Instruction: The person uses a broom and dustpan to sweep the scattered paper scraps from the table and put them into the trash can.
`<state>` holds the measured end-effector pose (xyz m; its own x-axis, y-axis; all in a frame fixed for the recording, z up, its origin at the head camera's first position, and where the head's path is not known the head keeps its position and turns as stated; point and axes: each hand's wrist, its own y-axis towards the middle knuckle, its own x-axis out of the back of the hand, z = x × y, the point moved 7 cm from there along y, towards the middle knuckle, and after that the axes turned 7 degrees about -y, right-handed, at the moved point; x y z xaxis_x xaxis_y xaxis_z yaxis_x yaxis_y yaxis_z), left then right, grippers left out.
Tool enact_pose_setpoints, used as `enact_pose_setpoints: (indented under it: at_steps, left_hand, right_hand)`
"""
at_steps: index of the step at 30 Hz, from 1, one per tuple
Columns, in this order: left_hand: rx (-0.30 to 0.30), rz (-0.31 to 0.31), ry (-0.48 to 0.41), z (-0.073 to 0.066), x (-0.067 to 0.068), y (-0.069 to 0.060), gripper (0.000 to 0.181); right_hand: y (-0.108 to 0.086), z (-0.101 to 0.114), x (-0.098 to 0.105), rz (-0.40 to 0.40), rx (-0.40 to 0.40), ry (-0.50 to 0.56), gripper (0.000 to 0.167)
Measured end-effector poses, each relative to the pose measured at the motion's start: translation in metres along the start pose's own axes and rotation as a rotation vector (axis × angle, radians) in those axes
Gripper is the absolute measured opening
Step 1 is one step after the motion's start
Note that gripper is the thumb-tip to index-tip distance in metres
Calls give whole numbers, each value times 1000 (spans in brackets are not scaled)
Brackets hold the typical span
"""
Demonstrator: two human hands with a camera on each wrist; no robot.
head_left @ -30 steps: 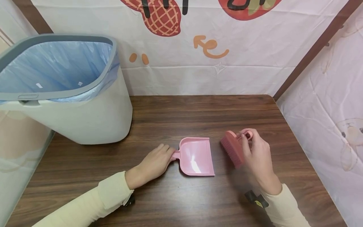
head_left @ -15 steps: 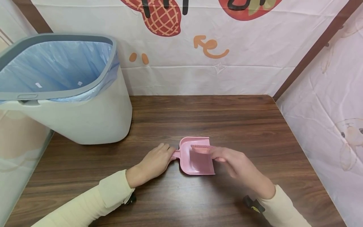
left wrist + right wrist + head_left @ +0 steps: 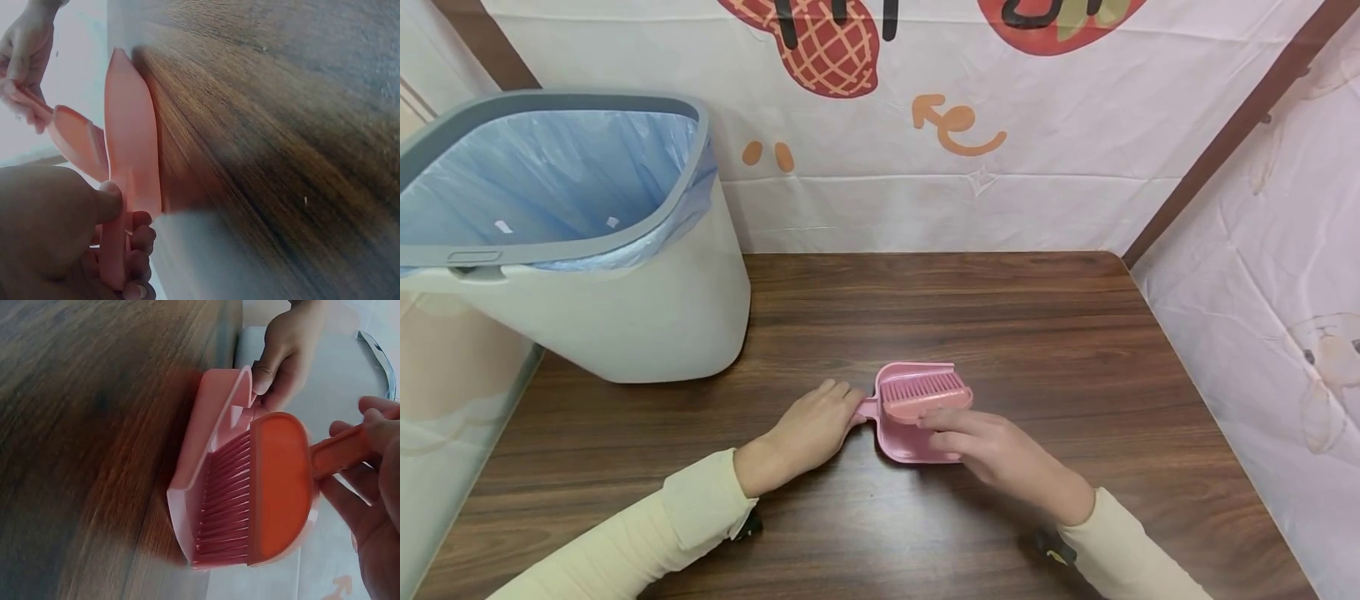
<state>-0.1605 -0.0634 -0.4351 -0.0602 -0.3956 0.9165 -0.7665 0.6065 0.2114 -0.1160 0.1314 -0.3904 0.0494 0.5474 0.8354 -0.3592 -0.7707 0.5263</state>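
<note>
A pink dustpan (image 3: 917, 446) lies on the wooden table, its open edge facing right. My left hand (image 3: 805, 429) grips its short handle from the left; in the left wrist view the thumb and curled fingers wrap the handle (image 3: 114, 250). My right hand (image 3: 992, 454) holds a small pink hand brush (image 3: 925, 404) over the dustpan's pan. In the right wrist view the brush's bristles (image 3: 225, 500) reach into the pan, and the fingers hold the brush handle (image 3: 344, 450). Whether the bristle tips press on the pan's floor, I cannot tell.
A large light-grey trash bin (image 3: 677, 308) with a blue liner bag (image 3: 572, 167) stands at the left on the table. Inside the liner are small white scraps. A printed cloth (image 3: 850, 208) hangs behind the wooden table (image 3: 1037, 308). A tiny speck (image 3: 306, 200) lies on the wood.
My right hand has carried the brush leftward from the table right of the dustpan to above the pan, turning it on the way. The left hand and dustpan stay in place.
</note>
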Motion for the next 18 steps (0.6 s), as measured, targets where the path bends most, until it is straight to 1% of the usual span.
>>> enact_pose_setpoints:
  at_steps: [2, 5, 6, 8, 10, 14, 18]
  left_hand:
    - [3, 1, -4, 0, 0, 0, 19]
    - [7, 3, -6, -1, 0, 1, 20]
    - [9, 4, -8, 0, -1, 1, 20]
    - [13, 5, -10, 0, -1, 1, 19]
    - [18, 9, -10, 0, -1, 1, 20]
    - [21, 19, -7, 1, -1, 1, 21]
    - [21, 29, -5, 1, 0, 1, 21]
  right_hand:
    - [-1, -2, -2, 34, -11, 17, 26]
    - [-2, -5, -4, 97, -39, 54, 12]
    - [-3, -5, -5, 116, -46, 66, 11]
    - [-3, -5, -8, 153, -54, 74, 17]
    - [-4, -2, -12, 177, -43, 73, 25]
    - [-8, 1, -20, 228, -39, 62, 26]
    - [-12, 3, -27, 292, -58, 56, 27]
